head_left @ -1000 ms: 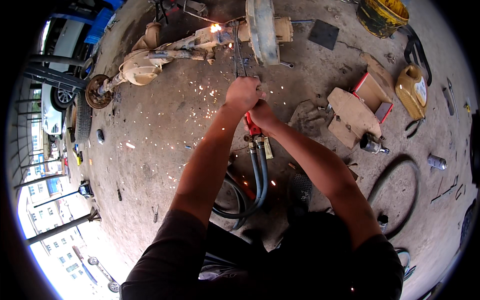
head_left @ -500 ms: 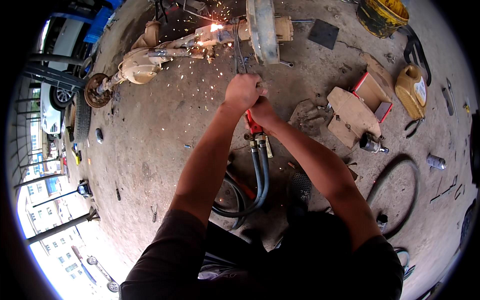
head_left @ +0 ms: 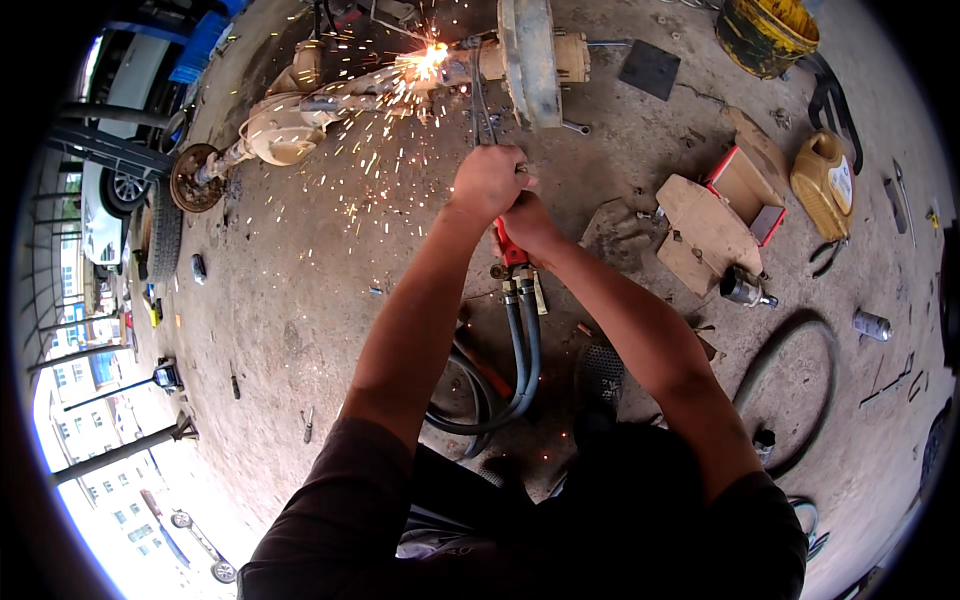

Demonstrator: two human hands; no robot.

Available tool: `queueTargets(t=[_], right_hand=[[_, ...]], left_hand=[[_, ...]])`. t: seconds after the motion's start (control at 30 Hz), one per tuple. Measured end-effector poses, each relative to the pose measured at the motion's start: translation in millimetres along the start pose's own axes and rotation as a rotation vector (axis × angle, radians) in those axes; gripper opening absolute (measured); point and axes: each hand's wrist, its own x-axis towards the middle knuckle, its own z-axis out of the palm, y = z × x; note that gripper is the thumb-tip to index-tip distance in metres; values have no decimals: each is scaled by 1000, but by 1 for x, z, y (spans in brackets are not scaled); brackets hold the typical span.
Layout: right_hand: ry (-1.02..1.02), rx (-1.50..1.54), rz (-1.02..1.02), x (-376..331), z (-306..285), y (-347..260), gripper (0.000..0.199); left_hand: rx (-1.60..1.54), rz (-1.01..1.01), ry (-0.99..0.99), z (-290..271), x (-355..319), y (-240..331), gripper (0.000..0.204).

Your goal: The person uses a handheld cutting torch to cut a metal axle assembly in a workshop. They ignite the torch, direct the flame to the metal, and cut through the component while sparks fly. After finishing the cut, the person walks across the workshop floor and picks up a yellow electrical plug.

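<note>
A cutting torch [head_left: 513, 254] with a red handle and two hoses points away from me. My left hand [head_left: 488, 184] is closed round its front, where the thin metal tubes [head_left: 480, 105] run forward. Just behind it, my right hand [head_left: 529, 228] grips the red handle, covering most of it. At the far end, a bright glow and a spray of sparks burst from the tan tube of a vehicle axle [head_left: 285, 135]. The torch tip is lost in the glare. A large round drum [head_left: 530, 65] stands on the axle just right of the glow.
Dark hoses [head_left: 520, 350] hang from the torch and coil near my shoes. On the concrete floor to the right lie an opened cardboard box [head_left: 705, 230], a gold jug [head_left: 823, 185], a yellow-black bucket [head_left: 768, 38], a spray can [head_left: 872, 325] and pliers [head_left: 830, 257]. A tyre [head_left: 163, 230] stands left.
The glow on the axle has grown brighter, and the sparks are denser and spread wider toward the lower left. Both hands keep almost the same place on the torch.
</note>
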Motion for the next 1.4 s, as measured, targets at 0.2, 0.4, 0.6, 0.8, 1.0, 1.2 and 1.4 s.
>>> queueTargets(t=[0.2, 0.4, 0.6, 0.8, 1.0, 1.2, 1.4], right_hand=[[-11, -1, 0, -1, -1, -1, 17], [-9, -27, 8, -2, -1, -1, 18], [-17, -51, -5, -1, -1, 1, 18], [-2, -16, 8, -6, 2, -1, 17], [-8, -10, 20, -12, 2, -5, 17], [-14, -25, 0, -11, 0, -3, 18], [-7, -15, 8, -13, 2, -5, 20]], left_hand=[[-22, -22, -6, 2, 1, 0, 31], [-12, -23, -8, 0, -2, 1, 31], [-4, -28, 2, 1, -3, 2, 32], [-21, -8, 26, 0, -6, 2, 30], [-24, -12, 20, 1, -7, 4, 30], [-67, -7, 59, 2, -9, 7, 28], [-62, 0, 71, 2, -10, 5, 28]])
